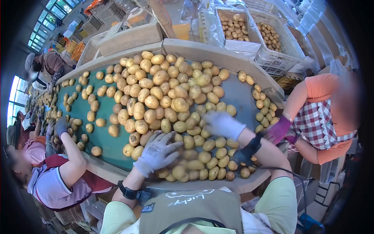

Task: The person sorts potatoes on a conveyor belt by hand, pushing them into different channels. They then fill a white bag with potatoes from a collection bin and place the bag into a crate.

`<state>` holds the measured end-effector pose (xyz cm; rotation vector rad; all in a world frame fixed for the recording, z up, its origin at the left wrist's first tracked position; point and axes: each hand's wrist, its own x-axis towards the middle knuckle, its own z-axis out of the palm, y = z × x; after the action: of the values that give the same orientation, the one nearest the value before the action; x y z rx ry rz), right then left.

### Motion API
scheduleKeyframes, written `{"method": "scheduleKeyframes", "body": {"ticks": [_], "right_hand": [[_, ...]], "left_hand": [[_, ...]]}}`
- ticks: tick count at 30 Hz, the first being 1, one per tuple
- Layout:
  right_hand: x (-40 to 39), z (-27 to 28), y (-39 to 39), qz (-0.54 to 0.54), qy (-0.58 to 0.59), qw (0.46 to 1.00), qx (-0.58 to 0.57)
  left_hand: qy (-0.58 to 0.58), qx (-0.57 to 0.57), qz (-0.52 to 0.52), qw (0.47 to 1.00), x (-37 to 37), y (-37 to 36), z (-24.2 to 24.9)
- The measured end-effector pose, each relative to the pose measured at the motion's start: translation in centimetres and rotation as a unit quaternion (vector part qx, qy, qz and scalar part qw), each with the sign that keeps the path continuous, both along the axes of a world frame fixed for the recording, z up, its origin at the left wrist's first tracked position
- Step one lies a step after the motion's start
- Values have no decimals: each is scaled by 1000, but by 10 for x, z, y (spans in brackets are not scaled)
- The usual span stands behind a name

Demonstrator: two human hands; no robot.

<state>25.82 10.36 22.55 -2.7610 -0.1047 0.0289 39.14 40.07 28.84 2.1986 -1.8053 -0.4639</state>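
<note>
A big heap of potatoes (156, 91) covers the green sorting belt (91, 128) in front of me. My left hand (157, 152), in a whitish work glove, lies over the near side of the heap with its fingers spread, touching potatoes. Farther right, my right hand (222, 124) reaches in from the right over the potatoes; its glove is pale and its fingers are smeared by motion. Below and between both hands, some potatoes near the belt's front edge are blurred too.
A wooden side wall (222, 56) bounds the belt's far side. Behind it stand a box of potatoes (235, 27) and a white crate (276, 58). A person in purple gloves (278, 130) stands at right; other people (66, 171) work along the left.
</note>
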Motion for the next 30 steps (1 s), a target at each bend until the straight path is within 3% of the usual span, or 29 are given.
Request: {"method": "scheduleKeyframes", "body": {"ticks": [1,5,6,8,9,10,11,13,15,17,18,20,24,26,28,29,30], "right_hand": [[0,-3,21,-80,77,994,13],[-2,-15,14,-43,85,995,32],[2,-5,12,-46,83,995,30],[15,40,-1,-36,198,979,-32],[16,59,-21,-122,65,990,16],[21,64,-37,-263,-84,955,106],[28,58,-59,-298,-267,916,38],[39,67,-50,-270,-290,917,45],[49,67,4,-110,7,994,-7],[39,24,59,-77,-104,987,-96],[35,30,68,-79,-102,987,-94],[29,45,76,-87,42,994,-58],[7,33,64,1,134,988,-82],[0,54,55,65,85,994,-7],[9,70,32,-33,-2,998,-44],[18,100,15,-120,-88,989,12],[28,115,-2,-222,-270,926,143]], "left_hand": [[-1,-5,-1,1000,1,1,-1],[21,-2,-6,1000,2,4,0],[18,-1,-9,1000,3,6,-3],[11,-4,-9,1000,3,7,0],[11,-7,-8,1000,6,7,1],[20,-5,-7,1000,8,8,2],[30,-3,-5,1000,7,10,2],[38,2,7,999,5,10,5],[31,-5,-2,1000,7,12,4],[26,-2,-3,1000,8,15,6],[22,1,-4,1000,8,17,8],[26,0,0,1000,9,19,10],[29,-6,-3,1000,11,23,14],[37,-8,-3,999,10,29,19],[41,-16,-3,999,16,31,25],[55,-9,6,998,17,33,26],[73,4,14,997,15,37,28]]}}
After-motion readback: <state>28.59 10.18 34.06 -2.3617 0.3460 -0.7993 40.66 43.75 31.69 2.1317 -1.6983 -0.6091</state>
